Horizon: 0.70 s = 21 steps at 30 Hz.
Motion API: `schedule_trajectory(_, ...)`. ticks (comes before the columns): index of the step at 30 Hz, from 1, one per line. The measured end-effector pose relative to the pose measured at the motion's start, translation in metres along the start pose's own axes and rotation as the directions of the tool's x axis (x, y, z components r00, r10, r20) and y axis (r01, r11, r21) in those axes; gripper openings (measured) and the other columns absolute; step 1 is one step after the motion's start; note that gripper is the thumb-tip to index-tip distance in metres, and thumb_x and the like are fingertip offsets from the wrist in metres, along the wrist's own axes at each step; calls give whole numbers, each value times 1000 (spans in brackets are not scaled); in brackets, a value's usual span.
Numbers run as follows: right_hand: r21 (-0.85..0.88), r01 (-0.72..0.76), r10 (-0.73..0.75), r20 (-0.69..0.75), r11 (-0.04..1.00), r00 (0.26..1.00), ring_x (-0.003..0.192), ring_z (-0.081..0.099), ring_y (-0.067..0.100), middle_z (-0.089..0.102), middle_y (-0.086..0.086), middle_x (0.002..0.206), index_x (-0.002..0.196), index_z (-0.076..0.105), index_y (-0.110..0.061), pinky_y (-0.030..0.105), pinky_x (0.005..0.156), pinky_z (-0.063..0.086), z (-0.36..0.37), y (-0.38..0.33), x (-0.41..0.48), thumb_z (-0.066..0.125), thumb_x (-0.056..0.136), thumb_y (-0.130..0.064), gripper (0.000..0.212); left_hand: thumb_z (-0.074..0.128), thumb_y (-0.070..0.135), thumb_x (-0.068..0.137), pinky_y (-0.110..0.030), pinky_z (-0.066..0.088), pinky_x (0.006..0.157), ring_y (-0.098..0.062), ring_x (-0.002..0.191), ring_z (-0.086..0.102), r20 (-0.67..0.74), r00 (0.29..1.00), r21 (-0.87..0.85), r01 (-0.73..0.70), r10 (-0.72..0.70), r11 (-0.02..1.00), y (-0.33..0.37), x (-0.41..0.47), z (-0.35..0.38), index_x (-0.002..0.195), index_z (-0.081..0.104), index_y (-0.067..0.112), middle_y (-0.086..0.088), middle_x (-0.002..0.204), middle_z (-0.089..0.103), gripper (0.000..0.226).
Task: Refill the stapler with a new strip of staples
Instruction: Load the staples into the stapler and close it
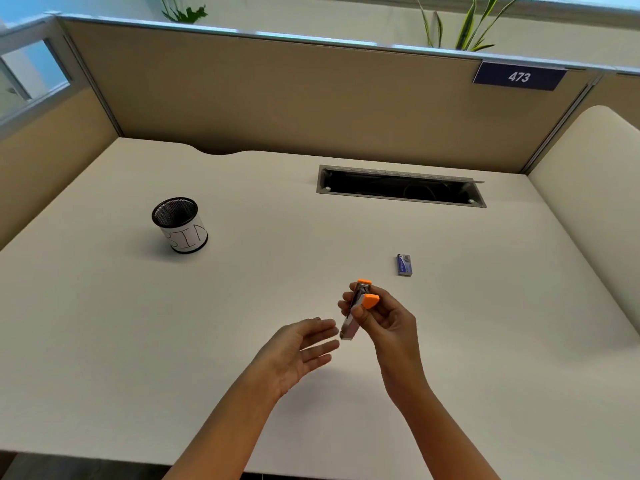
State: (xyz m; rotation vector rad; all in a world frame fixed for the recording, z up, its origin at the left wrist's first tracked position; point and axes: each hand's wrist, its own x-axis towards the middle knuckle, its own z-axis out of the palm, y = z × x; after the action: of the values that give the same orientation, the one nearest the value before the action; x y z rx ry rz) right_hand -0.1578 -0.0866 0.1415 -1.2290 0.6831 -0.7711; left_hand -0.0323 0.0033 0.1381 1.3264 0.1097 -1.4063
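My right hand (384, 318) grips a small orange and grey stapler (360, 304) above the middle of the white desk, tilted so its grey metal end points down and left. The stapler's orange ends show above my fingers. My left hand (299, 351) is just left of the stapler, palm up with fingers spread and holding nothing; its fingertips sit close to the stapler's lower end. A small blue-grey box of staples (404, 264) lies flat on the desk beyond my right hand.
A black mesh pen cup (180, 225) with a white paper label stands at the left of the desk (138, 323). A long cable slot (400, 186) is recessed near the back. Tan partition walls enclose the back and sides.
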Motion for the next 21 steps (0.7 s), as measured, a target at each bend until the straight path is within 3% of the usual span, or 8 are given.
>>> schedule_trajectory(6,-56,-44,33,-177,997,984,93,73,25,76,11,96,106,70,-7,39,92,55,-6,11,4,71,79,3,30,41,18,96,-36,49,88,-26,103,65,-74,996,99,-31,39,995,-5,5,-4,94,70,10,-7,110,70,30)
schedule_trajectory(10,-110,-59,30,-251,992,968,86,74,24,77,1,89,95,72,-18,40,91,55,-8,17,5,73,78,0,24,40,15,95,-37,49,88,-27,103,65,-93,995,108,-27,37,994,-9,8,-6,91,71,10,-7,109,71,31)
schedule_trajectory(12,-153,-62,19,-267,986,964,88,74,20,77,1,90,97,72,-21,35,90,55,-8,20,6,75,78,-7,24,40,15,95,-36,50,88,-26,103,65,-94,995,119,-31,42,992,-10,9,-7,94,71,9,-6,109,71,32)
schedule_trajectory(15,-310,-74,-24,-300,948,954,84,70,-1,74,-11,90,105,70,-23,11,79,53,-7,22,7,81,74,-19,33,38,16,95,-36,50,89,-25,102,65,-109,992,147,-42,59,988,-12,12,-9,99,71,10,-6,108,70,34)
schedule_trajectory(17,-428,-51,-94,-310,902,946,81,68,-3,72,-13,90,109,69,-23,2,73,48,-6,25,8,81,74,-24,38,37,17,95,-35,50,87,-24,102,65,-131,988,175,-52,76,983,-13,15,-11,100,71,10,-5,108,70,35)
schedule_trajectory(19,-505,-28,-148,-305,863,941,81,67,3,71,-8,92,116,67,-22,2,70,46,-8,29,9,80,75,-24,42,35,17,96,-34,50,87,-24,103,65,-159,983,207,-58,92,977,-15,19,-13,103,70,11,-4,109,70,36)
schedule_trajectory(21,-530,-15,-176,-309,848,934,79,67,15,70,-5,88,121,66,-20,10,68,49,-9,35,11,75,80,-23,42,34,17,96,-35,49,91,-25,104,64,-183,979,226,-50,92,973,-18,23,-17,105,70,11,-5,111,69,37)
